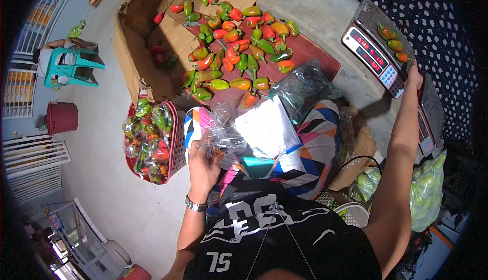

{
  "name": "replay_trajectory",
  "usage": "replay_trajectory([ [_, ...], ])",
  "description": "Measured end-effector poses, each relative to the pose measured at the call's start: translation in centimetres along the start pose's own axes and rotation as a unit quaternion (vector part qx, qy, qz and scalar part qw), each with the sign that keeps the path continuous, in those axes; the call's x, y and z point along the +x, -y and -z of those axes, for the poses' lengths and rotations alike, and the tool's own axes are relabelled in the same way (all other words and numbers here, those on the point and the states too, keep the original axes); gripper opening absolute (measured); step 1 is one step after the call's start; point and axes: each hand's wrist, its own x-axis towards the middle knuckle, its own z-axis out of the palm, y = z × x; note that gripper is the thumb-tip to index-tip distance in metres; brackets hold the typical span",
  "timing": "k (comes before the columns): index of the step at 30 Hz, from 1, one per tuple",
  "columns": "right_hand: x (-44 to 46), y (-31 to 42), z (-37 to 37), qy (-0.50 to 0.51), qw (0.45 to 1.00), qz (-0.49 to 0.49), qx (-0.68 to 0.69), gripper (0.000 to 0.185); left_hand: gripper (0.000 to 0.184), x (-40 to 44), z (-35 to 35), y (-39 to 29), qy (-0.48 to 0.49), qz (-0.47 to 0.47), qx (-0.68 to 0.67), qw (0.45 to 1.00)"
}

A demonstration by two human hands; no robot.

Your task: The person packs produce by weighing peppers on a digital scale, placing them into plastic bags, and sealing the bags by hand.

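Note:
My left hand (204, 168) is closed on a clear plastic bag (226, 130) over my lap. My right hand (414, 78) reaches to the near edge of a digital scale (373, 53) with a lit red display. Several peppers (393, 45) lie on its plate. The lowest pepper sits right by my right fingertips; whether they grip it I cannot tell, as the fingers are small and partly hidden. A stack of white plastic sheets or bags (267, 127) rests on my lap. Loose red, orange and green peppers (234, 56) spread over a dark red board (317, 61) in front of me.
An opened cardboard box (127, 51) stands at the board's left. Below it, a red basket (179, 142) holds bagged peppers (152, 132). Dark plastic (307, 89) lies by my knee. A second scale (426, 127) and bags of green produce (428, 193) are at right. A teal chair (71, 66) stands far left.

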Motion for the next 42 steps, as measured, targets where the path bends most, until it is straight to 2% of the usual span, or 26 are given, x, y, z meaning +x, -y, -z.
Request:
replay_trajectory([
  [7, 0.1, -0.2, -0.5, -0.005, 1.000, 0.021, 0.001, 0.097, 0.040, 0.0, 0.4, -0.9, 0.000, 0.032, 0.015, 0.999],
  [10, -0.2, 0.4, 0.2, 0.044, 0.999, 0.026, 0.005, 0.090, 0.038, 0.0, 0.4, -0.7, -0.001, 0.010, 0.037, 0.999],
  [13, -1.4, 1.1, 0.9, -0.025, 0.976, 0.174, -0.130, 0.079, 0.043, 0.0, 0.0, 1.3, -0.004, -0.034, 0.062, 0.998],
  [14, -1.9, 1.5, 1.2, -0.029, 0.947, 0.264, -0.182, 0.077, 0.046, -0.2, -0.2, 1.9, -0.006, -0.049, 0.068, 0.996],
  [16, -3.9, 3.2, 3.0, -0.034, 0.855, 0.434, -0.282, 0.076, 0.055, 0.2, 0.2, -0.2, -0.005, -0.005, 0.041, 0.999],
  [19, -4.1, 5.6, 3.2, 0.007, 0.826, 0.497, -0.268, 0.076, 0.066, 0.2, 0.0, -0.7, 0.009, 0.024, 0.026, 0.999],
  [20, -1.9, 5.9, 2.2, 0.055, 0.785, 0.551, -0.277, 0.076, 0.069, 0.3, 0.0, -0.6, 0.015, 0.026, 0.025, 0.999],
  [23, -2.3, 7.4, 0.3, 0.152, 0.817, 0.441, -0.340, 0.079, 0.069, 0.4, -0.1, -1.1, 0.027, 0.006, 0.067, 0.997],
  [24, -1.1, 7.0, -0.9, 0.176, 0.836, 0.411, -0.318, 0.082, 0.059, 0.3, -0.3, -0.9, 0.020, 0.010, 0.048, 0.999],
  [26, -1.7, 5.6, -1.9, 0.172, 0.826, 0.413, -0.343, 0.084, 0.039, 0.0, -0.9, -0.2, -0.001, 0.019, 0.013, 1.000],
  [27, -2.1, 5.1, -2.4, 0.173, 0.820, 0.415, -0.354, 0.085, 0.044, 0.1, -0.7, -0.5, -0.004, 0.019, 0.015, 1.000],
  [32, -2.8, 3.4, -1.9, 0.127, 0.836, 0.468, -0.256, 0.063, 0.067, 0.5, 0.7, -3.2, -0.006, 0.029, -0.001, 1.000],
  [35, -1.3, 2.9, -2.4, 0.136, 0.824, 0.492, -0.244, 0.063, 0.074, 1.2, 1.6, -4.4, 0.015, 0.013, -0.013, 1.000],
  [36, -1.0, 2.6, -2.2, 0.138, 0.800, 0.544, -0.213, 0.063, 0.074, 1.5, 1.7, -4.7, 0.007, 0.005, -0.013, 1.000],
  [39, -0.5, 1.6, -2.4, 0.135, 0.807, 0.540, -0.197, 0.066, 0.071, 2.0, 1.7, -5.1, -0.001, -0.014, -0.012, 1.000],
  [42, -1.0, 1.1, -2.0, 0.102, 0.815, 0.557, -0.124, 0.067, 0.062, 2.7, 1.6, -5.1, -0.002, -0.026, -0.010, 1.000],
])
